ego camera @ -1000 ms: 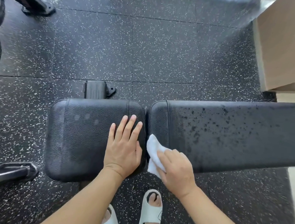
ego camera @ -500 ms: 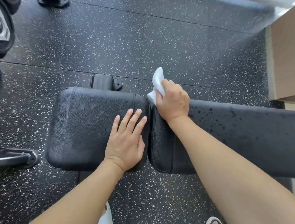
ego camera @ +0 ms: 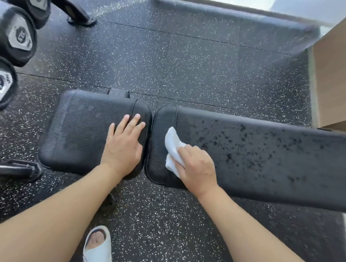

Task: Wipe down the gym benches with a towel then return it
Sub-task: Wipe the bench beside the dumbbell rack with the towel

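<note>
Right hand (ego camera: 196,163), gripping towel (ego camera: 172,142), now back mid-pad (ego camera: 266,158) from far edge; left hand (ego camera: 124,146) flat.

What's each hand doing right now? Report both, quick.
Left hand: open, palm flat on the seat pad, holding nothing.
Right hand: closed around the white towel, pressing it on the long pad.

Dumbbells (ego camera: 17,35), speckled floor (ego camera: 190,72), wooden cabinet (ego camera: 337,74), sandal (ego camera: 98,248).
</note>
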`<state>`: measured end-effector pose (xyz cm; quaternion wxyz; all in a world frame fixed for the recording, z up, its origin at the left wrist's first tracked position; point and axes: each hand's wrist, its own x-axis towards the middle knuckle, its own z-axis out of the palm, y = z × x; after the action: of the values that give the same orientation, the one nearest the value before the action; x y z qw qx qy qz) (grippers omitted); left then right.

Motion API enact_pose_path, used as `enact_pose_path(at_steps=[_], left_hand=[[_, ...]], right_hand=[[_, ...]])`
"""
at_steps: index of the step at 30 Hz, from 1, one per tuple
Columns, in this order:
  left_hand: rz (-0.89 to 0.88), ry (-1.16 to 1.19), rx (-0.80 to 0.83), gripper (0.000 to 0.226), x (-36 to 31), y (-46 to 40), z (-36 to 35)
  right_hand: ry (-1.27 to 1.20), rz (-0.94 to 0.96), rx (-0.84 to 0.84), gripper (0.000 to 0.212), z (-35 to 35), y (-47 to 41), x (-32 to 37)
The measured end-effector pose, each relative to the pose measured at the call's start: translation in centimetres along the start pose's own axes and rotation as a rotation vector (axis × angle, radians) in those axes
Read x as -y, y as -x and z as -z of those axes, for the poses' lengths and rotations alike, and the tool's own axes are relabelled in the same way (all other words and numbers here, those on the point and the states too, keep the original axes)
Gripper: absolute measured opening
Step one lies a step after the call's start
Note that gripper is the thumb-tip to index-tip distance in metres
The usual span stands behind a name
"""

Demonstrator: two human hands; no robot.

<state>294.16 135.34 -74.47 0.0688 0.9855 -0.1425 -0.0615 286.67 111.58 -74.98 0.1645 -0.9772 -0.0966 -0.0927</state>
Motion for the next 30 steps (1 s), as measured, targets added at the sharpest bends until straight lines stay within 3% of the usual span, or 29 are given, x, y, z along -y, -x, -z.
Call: enact_pose_path(at_steps=[5,8,12,17,20,23,26,30], left_hand=[[0.136,-0.007,0.044,0.058,-3.4,-0.2,0.0],[0.169,-0.046,-0.060,0.064,-3.9,0.3,-1.4],[0.153,-0.052,-0.147,0.065,-3.9,-0.2,-2.7],[0.142,-0.039,-0.206,0.065,-3.8,-0.2,-3.3],[0.146,-0.052,-0.214,0.065,-3.6,-0.2,-3.5],[0.146,-0.069,-0.200,0.064,-3.6,-0.1,-3.4],[0.149,-0.050,-0.195,0.064,-3.6,0.0,-3.2],[0.146,-0.062,-0.182,0.066,-3.7,-0.1,-3.1]], right_hand=[[0.102,0.000,0.038,0.012,3.6,2.6,-7.7],[0.106,-0.097,0.027,0.021,4.1,2.4,-10.0],[0.077,-0.280,-0.046,0.019,2.4,0.2,-8.0],[0.060,-0.306,-0.120,0.026,-0.7,-10.4,-5.1],[0.050,-0.340,-0.065,0.026,-2.7,-15.6,-2.2],[-0.027,-0.271,-0.070,0.021,-3.3,-14.4,1.3],[-0.080,-0.066,-0.061,0.018,-2.6,-7.5,3.0],[-0.035,0.069,-0.034,0.014,0.2,0.8,-3.4]])
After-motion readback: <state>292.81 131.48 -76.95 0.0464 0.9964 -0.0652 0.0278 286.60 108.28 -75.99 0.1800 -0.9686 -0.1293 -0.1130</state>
